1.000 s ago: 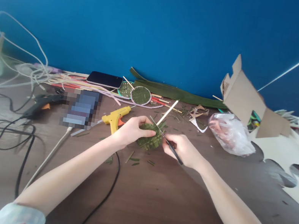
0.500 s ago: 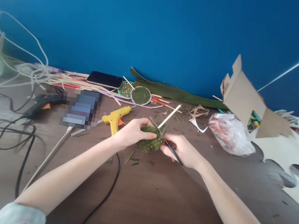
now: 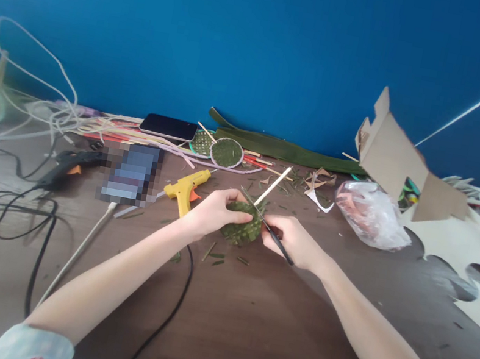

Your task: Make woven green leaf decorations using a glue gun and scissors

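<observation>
My left hand is closed on a round woven green leaf disc, thumb on its near face. A pale flat stick slants up and to the right from the disc. In my right hand is a pair of scissors with dark handles. Its narrow blades lie across the disc's upper edge, close to the base of the stick. How far apart the blades are, I cannot tell. Small green leaf clippings lie on the table just below the disc.
A yellow glue gun lies left of my left hand, its black cable running to the front. Behind are finished-looking round leaf fans, long green leaves and a phone. Rightward are a plastic bag and cut cardboard.
My right hand and the scissors have shifted very slightly, with the fingers a little further from the disc's right edge. My left hand holds the disc in the same place.
</observation>
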`<state>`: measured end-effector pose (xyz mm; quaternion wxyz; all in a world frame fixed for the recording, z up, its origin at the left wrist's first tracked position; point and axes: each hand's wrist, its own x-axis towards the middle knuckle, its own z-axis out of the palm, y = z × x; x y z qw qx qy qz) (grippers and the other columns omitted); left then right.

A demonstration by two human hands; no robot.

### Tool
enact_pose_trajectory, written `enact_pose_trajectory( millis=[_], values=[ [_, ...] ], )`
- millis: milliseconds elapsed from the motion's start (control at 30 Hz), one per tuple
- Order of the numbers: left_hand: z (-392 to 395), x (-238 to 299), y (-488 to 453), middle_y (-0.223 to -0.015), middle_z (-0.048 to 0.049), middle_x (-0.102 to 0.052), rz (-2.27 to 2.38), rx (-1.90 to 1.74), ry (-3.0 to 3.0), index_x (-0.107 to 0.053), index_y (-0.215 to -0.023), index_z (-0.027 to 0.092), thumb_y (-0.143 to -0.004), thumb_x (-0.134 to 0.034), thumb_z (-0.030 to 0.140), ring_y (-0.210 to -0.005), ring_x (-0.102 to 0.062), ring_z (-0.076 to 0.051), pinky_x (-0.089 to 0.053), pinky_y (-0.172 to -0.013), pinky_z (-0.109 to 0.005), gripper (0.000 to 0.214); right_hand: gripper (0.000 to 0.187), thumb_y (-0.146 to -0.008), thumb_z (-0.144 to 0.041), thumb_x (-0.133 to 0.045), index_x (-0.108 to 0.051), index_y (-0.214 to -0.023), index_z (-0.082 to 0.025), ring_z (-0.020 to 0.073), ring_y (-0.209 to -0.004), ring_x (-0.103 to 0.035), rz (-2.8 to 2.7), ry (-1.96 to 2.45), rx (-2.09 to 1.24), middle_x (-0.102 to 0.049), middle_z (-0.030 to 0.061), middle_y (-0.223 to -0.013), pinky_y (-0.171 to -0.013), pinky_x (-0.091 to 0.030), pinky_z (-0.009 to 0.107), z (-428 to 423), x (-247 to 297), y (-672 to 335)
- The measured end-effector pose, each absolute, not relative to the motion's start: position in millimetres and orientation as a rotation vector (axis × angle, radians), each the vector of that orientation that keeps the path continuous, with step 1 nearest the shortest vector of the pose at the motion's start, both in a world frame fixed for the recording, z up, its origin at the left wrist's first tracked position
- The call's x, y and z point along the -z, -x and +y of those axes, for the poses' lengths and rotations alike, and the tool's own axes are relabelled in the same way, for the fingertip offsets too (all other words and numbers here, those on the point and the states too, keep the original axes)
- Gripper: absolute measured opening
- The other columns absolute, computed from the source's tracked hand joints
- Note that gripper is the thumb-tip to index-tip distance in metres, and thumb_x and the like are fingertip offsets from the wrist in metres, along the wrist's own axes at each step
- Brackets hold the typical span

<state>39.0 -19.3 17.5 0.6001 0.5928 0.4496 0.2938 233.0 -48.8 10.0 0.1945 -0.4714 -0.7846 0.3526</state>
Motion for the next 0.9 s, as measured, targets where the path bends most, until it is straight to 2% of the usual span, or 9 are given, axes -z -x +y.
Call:
enact_pose_trajectory(
  millis=[167, 300, 433, 633, 900],
  values=[
    [-19.8, -19.8, -39.9, -0.067, 0.0014, -0.060, 1.033, -0.680, -1.349, -0.055, -0.072, 0.016, -0.062, -0.070, 0.027, -0.063, -0.056, -0.011, -0.045, -0.059, -0.025, 0.022, 0.013, -0.075, -0.022, -0.046, -0.044, -0.062, -0.017, 0.0084, -0.055, -0.034, -2.178, 1.325, -1.016, -0.039, -0.0040, -0.058, -0.053, -0.030, 0.022, -49.8, -13.4, -232.0],
    [-18.3, -23.0, -39.2, -0.067, 0.0020, -0.060, 1.049, -0.709, -1.347, -0.055, -0.071, 0.015, -0.061, -0.071, 0.026, -0.062, -0.056, -0.010, -0.043, -0.059, -0.023, 0.022, 0.013, -0.079, -0.029, -0.047, -0.048, -0.071, -0.018, 0.0092, -0.052, -0.041, -2.146, 1.382, -1.183, -0.047, -0.0034, -0.059, -0.053, -0.032, 0.023, -49.5, -20.3, -234.2],
    [-13.8, -24.5, -34.3, -0.065, 0.0031, -0.060, 1.059, -0.763, -1.299, -0.053, -0.072, 0.016, -0.062, -0.072, 0.029, -0.059, -0.056, -0.009, -0.043, -0.056, -0.022, 0.025, 0.013, -0.077, -0.031, -0.053, -0.054, -0.077, -0.019, 0.0107, -0.060, -0.046, -2.197, 1.414, -1.092, -0.053, -0.0012, -0.068, -0.056, -0.034, 0.023, -47.0, -24.8, -238.8],
    [-4.7, -23.3, -25.6, -0.065, 0.0037, -0.061, 1.048, -0.854, -1.222, -0.052, -0.073, 0.016, -0.062, -0.073, 0.029, -0.058, -0.058, -0.009, -0.046, -0.057, -0.023, 0.027, 0.010, -0.078, -0.027, -0.050, -0.054, -0.075, -0.019, 0.0101, -0.059, -0.047, -2.175, 1.417, -1.120, -0.052, -0.0017, -0.067, -0.056, -0.036, 0.022, -44.7, -25.1, -244.3],
    [-3.6, -23.4, -24.4, -0.066, 0.0018, -0.063, 1.035, -0.821, -1.209, -0.053, -0.073, 0.016, -0.062, -0.073, 0.029, -0.059, -0.060, -0.011, -0.047, -0.059, -0.024, 0.026, 0.018, -0.078, -0.034, -0.050, -0.051, -0.070, -0.018, 0.0074, -0.046, -0.042, -2.063, 1.442, -1.312, -0.045, -0.0042, -0.057, -0.046, -0.037, 0.021, -46.1, -29.5, -245.4]
  ],
)
